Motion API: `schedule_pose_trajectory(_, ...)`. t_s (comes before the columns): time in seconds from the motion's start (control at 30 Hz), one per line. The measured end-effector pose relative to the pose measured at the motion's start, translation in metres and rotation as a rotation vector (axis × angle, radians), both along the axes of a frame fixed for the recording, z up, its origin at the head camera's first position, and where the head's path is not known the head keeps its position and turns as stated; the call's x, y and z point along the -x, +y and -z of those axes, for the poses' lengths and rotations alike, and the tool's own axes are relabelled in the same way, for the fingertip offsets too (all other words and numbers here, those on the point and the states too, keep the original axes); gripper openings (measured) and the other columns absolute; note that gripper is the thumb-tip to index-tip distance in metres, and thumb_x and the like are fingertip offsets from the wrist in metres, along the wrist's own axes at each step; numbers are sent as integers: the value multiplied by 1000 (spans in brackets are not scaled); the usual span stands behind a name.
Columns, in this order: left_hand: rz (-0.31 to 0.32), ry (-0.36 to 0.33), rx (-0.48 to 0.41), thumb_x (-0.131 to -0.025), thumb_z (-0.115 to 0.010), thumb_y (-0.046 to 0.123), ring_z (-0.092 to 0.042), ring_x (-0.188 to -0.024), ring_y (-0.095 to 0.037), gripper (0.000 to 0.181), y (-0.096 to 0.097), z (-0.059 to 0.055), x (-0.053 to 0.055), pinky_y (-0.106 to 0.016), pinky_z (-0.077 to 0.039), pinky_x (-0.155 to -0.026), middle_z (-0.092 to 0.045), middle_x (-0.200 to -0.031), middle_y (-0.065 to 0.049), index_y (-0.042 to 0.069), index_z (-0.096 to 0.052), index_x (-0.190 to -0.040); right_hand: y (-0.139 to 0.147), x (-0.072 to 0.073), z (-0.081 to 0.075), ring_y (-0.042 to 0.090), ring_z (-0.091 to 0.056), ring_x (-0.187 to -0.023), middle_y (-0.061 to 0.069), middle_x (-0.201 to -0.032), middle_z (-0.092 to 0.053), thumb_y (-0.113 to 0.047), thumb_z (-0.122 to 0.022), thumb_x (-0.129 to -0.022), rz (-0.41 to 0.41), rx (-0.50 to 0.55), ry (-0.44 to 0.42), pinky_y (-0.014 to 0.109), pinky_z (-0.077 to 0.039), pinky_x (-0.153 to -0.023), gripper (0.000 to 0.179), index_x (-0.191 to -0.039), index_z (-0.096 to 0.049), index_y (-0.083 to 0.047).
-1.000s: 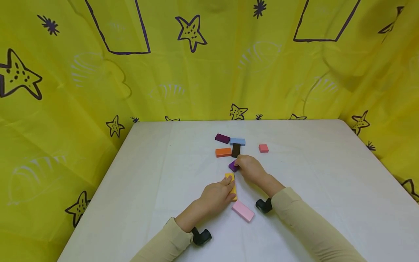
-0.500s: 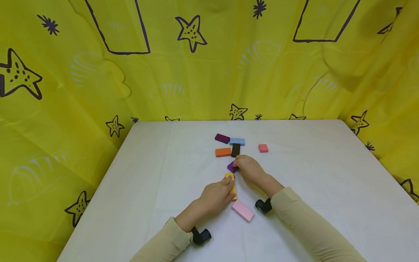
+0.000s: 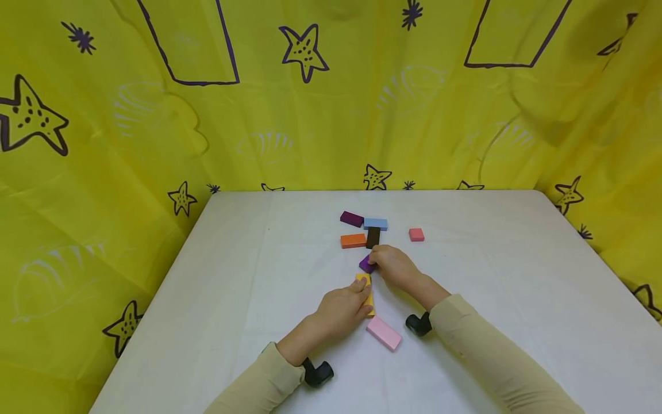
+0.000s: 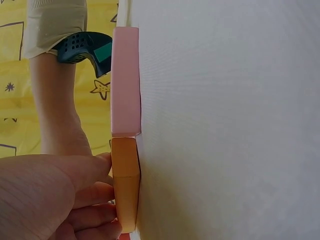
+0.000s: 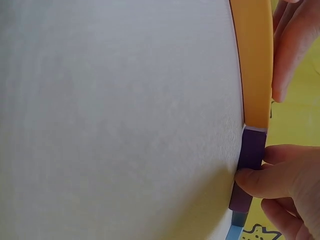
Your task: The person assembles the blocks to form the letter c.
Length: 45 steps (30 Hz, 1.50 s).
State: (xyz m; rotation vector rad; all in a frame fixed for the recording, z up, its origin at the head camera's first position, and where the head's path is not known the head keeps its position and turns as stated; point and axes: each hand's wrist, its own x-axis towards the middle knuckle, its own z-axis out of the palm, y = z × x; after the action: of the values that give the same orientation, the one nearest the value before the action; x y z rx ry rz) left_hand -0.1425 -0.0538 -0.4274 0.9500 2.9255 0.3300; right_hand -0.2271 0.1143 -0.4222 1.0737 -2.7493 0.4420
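Purple block [image 3: 366, 264] is pinched in my right hand [image 3: 395, 267]; in the right wrist view the thumb presses its side face and the index finger lies along the top edge. One end of it meets the far end of the yellow block [image 5: 256, 65]. My left hand [image 3: 341, 310] rests on that yellow block, fingertips and thumb laid on its top with the fingers fairly straight. Beyond the yellow block's near end lies a pink block [image 4: 125, 82], set at a slant, their corners close together.
Farther back lie a dark brown block [image 3: 373, 237], a light blue block [image 3: 376, 224], an orange block [image 3: 353, 241] and a maroon block [image 3: 351, 219]. A small coral block [image 3: 416, 234] sits apart to the right. Yellow patterned cloth [image 3: 331, 115] surrounds the white table [image 3: 207, 287].
The purple block has shifted slightly to the left and toward the yellow block with my right hand. My left hand has stayed in place on the yellow block.
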Motion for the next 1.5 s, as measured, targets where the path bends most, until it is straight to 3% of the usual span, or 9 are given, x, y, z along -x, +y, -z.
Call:
schedule_pose_trajectory(1.0,6,-13,-7,-95,-49,31,-41,-124,-19,47,0,-1,-1,-33,-42,-92,-42,-138,-10,3,-48,-133,0,-3,4,24,-61,-85,10,-86,-64,6,-69,-77,0,34,-30,35,-49,-80,12,-89,-71,1)
schedule_pose_trajectory(1.2,9,13,-1,-95,-50,31,-42,-123,-18,46,0,-1,0,-32,-44,-90,-44,-136,-9,4,-49,-132,0,-2,2,23,-60,-82,8,-85,-64,6,-69,-77,7,12,-45,34,-50,-79,12,-88,-70,1)
schedule_pose_trajectory(1.37,5,39,18,-94,-51,31,-43,-122,-17,45,1,-1,0,-31,-45,-88,-45,-136,-8,5,-51,-131,-1,-2,-6,25,-60,-87,11,-92,-64,6,-65,-79,22,-15,-101,36,-48,-83,18,-96,-68,2)
schedule_pose_trajectory(1.5,1,33,19,-94,-52,31,-44,-122,-17,45,1,-1,0,-30,-45,-88,-45,-136,-8,5,-52,-131,0,0,-12,29,-59,-95,15,-102,-64,8,-61,-78,66,22,-183,40,-45,-87,30,-108,-63,5)
